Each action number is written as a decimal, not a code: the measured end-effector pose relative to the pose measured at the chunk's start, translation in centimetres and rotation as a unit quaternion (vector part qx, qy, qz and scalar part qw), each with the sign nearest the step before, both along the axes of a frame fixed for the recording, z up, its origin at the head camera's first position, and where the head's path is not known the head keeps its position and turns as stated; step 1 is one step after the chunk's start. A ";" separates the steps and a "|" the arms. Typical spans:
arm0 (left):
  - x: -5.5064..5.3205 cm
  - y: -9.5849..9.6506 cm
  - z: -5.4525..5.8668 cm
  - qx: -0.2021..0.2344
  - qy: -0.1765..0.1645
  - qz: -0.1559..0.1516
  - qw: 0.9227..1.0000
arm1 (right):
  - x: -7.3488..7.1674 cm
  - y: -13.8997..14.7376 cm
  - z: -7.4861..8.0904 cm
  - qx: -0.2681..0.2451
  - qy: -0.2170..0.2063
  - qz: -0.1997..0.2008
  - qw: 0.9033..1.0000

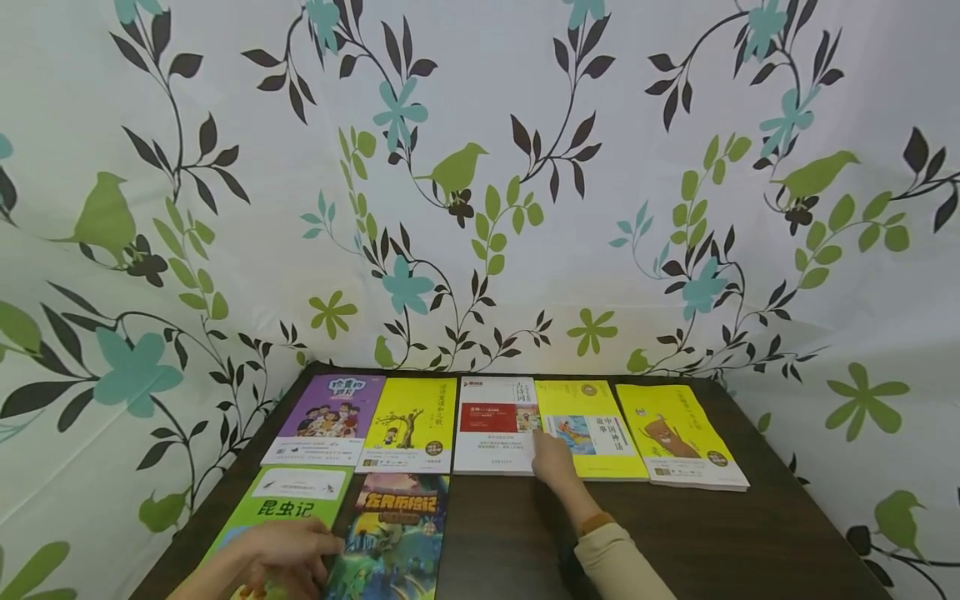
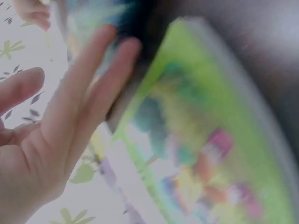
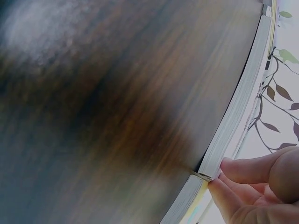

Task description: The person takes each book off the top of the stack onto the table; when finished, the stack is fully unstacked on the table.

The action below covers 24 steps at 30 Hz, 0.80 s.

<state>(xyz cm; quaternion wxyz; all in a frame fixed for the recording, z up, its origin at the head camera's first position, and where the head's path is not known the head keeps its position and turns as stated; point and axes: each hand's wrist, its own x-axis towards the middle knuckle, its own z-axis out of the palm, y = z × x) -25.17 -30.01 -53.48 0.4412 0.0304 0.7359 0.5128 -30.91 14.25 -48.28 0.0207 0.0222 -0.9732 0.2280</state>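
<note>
My right hand (image 1: pixel 557 461) is at the lower right corner of a white book with a red panel (image 1: pixel 491 446). In the right wrist view, thumb and finger pinch that corner, right beside the joint with the neighbouring yellow book (image 1: pixel 596 396). My left hand (image 1: pixel 285 546) is over the lower part of a green book (image 1: pixel 262 487), fingers extended and loosely spread with nothing held. Its fingertips reach the left edge of a dark, colourful book with a dinosaur scene (image 1: pixel 401 546). The green book's lower cover (image 2: pixel 187 88) shows blurred in the left wrist view.
A purple book (image 1: pixel 330 408) and a yellow book with a tree (image 1: pixel 408 417) lie left of the white one in the back row. Another yellow book (image 1: pixel 667 408) sits slightly askew at the right end. Patterned cloth (image 1: pixel 480 208) surrounds the dark wooden table (image 1: pixel 750 542).
</note>
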 end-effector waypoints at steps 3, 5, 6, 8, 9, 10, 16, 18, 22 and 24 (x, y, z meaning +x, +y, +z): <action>1.9 1.8 5.6 -0.018 0.055 0.020 0.998 | 0.1 0.0 0.0 0.003 -0.001 0.000 1.000; 3.1 3.2 9.4 -0.046 0.120 0.025 0.991 | 0.1 -0.1 0.0 -0.001 -0.007 -0.004 1.000; 3.6 3.8 10.8 -0.065 0.161 0.030 0.984 | 0.1 -0.1 0.0 -0.001 -0.010 -0.006 1.000; 3.8 4.5 12.8 -0.094 0.238 0.023 0.966 | 0.2 -0.2 0.0 -0.005 -0.016 -0.010 1.000; 3.8 4.8 13.4 -0.105 0.281 0.023 0.954 | 0.2 -0.2 -0.1 -0.007 -0.016 -0.013 1.000; 3.7 5.0 13.7 -0.115 0.323 0.027 0.939 | 0.2 -0.2 -0.1 -0.010 -0.017 -0.014 1.000; 1.5 8.4 14.5 -0.133 0.542 0.100 0.824 | -0.2 0.0 -0.3 -0.011 -0.009 -0.016 1.000; 0.3 10.1 14.5 -0.152 0.596 0.127 0.778 | -0.5 0.0 -0.2 -0.012 -0.005 -0.017 1.000; -3.0 12.9 13.6 -0.167 0.689 0.176 0.683 | -0.9 0.1 -0.2 -0.026 -0.006 -0.022 0.999; -4.7 14.2 12.7 -0.168 0.720 0.193 0.644 | -1.1 0.2 -0.1 -0.036 -0.010 -0.028 0.999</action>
